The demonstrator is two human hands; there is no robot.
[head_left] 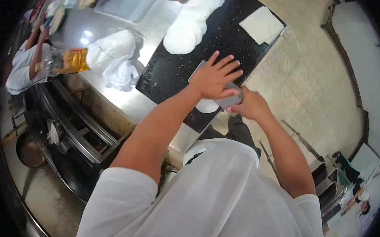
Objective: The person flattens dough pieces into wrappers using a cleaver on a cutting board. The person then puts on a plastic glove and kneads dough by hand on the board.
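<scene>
Head view: one metal blade (230, 101), likely stiff and weighty, best held where my right hand (253, 105) grips it, my left hand (215, 79) spread atop.

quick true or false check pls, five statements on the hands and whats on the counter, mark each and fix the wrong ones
1. The left hand is spread over the flat metal tool. True.
2. The right hand is open and holding nothing. False: it grips one end of the flat metal tool.
3. Overlapping white rounds lie on the black board. True.
4. The pale square cloth lies under the white rounds. False: it lies apart, by the board's right edge.
5. A white cloth bundle sits on the metal table. True.
</scene>
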